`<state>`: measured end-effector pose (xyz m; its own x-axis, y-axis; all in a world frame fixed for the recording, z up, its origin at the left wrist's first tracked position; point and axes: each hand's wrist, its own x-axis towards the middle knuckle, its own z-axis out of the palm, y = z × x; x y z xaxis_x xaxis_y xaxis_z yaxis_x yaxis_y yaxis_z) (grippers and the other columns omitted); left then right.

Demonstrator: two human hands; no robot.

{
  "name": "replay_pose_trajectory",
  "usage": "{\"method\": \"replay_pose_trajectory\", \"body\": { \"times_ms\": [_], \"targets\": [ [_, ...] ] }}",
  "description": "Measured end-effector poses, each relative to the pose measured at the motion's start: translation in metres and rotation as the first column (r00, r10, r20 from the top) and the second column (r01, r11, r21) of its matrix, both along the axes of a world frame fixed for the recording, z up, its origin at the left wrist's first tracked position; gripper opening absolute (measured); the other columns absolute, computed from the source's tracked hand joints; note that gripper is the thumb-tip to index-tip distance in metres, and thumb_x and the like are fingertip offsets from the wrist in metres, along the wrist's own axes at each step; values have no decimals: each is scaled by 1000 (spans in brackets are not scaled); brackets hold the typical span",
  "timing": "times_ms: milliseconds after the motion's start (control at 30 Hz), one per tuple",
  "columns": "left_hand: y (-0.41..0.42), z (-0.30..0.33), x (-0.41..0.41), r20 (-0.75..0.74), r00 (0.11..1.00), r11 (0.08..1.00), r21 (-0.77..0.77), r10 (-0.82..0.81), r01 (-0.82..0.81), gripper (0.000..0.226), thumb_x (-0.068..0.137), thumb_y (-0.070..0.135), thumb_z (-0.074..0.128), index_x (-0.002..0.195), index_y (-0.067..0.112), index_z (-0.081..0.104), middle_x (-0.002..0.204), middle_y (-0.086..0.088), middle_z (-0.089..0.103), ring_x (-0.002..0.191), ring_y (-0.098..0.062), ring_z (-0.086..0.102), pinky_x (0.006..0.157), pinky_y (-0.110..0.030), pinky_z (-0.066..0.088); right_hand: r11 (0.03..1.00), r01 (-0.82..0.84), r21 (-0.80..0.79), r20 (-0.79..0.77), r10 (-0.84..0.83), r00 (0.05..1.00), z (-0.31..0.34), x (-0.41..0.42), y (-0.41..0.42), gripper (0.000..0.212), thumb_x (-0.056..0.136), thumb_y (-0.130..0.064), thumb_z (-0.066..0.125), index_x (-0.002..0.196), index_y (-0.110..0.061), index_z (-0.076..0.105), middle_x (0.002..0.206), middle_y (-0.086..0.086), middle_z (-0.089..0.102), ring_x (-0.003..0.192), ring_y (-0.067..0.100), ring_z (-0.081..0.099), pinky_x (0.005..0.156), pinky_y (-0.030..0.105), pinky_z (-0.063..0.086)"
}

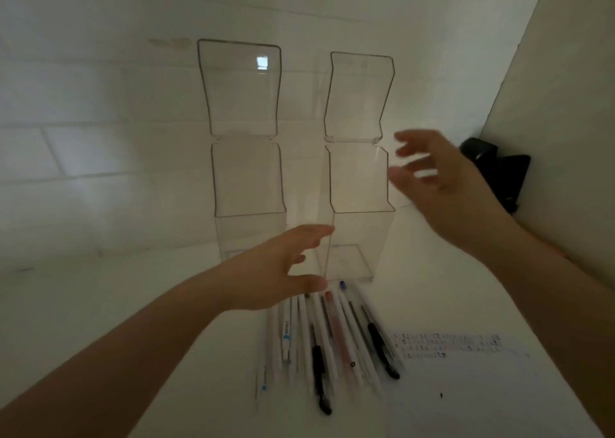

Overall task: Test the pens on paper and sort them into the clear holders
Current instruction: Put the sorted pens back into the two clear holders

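White and black pens [327,341]; fanned

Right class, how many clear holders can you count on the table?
2: left holder stands against the wall; right holder stands beside it, behind the pens. None seem hidden.

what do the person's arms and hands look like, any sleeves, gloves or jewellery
Both forearms are bare up to the frame edge, with no sleeves in view. The left hand and right hand wear no gloves. No rings, watch or bracelets are visible, though the right hand is motion-blurred, so small details there cannot be told.
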<state>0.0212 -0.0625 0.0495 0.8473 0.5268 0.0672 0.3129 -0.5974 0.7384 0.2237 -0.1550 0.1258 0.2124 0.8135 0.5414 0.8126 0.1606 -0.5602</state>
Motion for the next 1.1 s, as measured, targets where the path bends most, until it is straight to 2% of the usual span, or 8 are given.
{"method": "replay_pose_trajectory", "body": {
  "times_ms": [100,200,367,567,733,833,1000,1100],
  "targets": [
    [-3,-13,-44,-18,999,979,202,27,-22,29,89,20,54,109,42,55,110,27,56,99,10,53,86,-7,42,894,-189,-407,194,287,938,-33,-29,-27,26,85,-40,47,111,-43,50,95,-23,57,86,-6,55,80,13,43],
    [0,-45,-67,-127,989,923,385,71,-17,31,90,10,48,98,37,62,105,18,61,96,5,53,88,-17,42,769,-157,-619,364,459,810,-80,-56,-22,31,92,-34,47,122,-38,52,112,-18,55,101,-1,49,86,13,31],
    [-4,-70,-80,-206,976,757,625,-73,189,41,73,8,50,98,38,61,108,17,62,92,0,54,75,-12,39,773,-102,-626,349,394,850,-112,-87,3,32,95,-27,44,126,-28,52,127,-6,51,123,13,42,110,41,20],
    [9,-71,-81,-301,951,517,806,-65,290,19,81,20,41,85,29,57,84,11,62,69,-9,56,57,-21,41,716,-18,-697,470,476,743,-111,-95,18,40,93,-12,45,131,-24,48,128,3,50,122,24,46,104,41,30],
    [11,-73,-72,-248,968,473,849,-36,235,16,77,21,41,85,25,55,73,8,60,59,-10,55,48,-20,43,740,-62,-670,622,605,497,-107,-102,19,38,90,-4,44,127,-10,44,116,14,47,100,31,53,58,33,34],
    [11,-72,-68,-266,960,445,851,-91,278,6,72,26,58,78,27,58,67,12,58,54,-5,54,42,-19,42,749,-114,-653,697,653,295,-109,-106,22,32,93,-10,44,125,-9,43,105,16,47,90,35,54,57,34,30],
    [12,-62,-62,-301,947,377,870,-110,320,8,74,29,58,66,26,57,68,10,54,55,-6,50,41,-20,40,752,-264,-604,736,653,178,-116,-88,21,31,60,-13,79,86,-12,63,75,6,57,57,20,56,37,23,36],
    [14,-67,-63,-255,964,369,891,-72,263,17,77,25,43,67,26,57,65,11,52,53,-5,47,45,-19,39,794,-330,-510,733,603,316,-112,-80,19,32,65,-11,73,93,-15,58,80,3,57,61,17,56,38,26,45]
  ]
}}
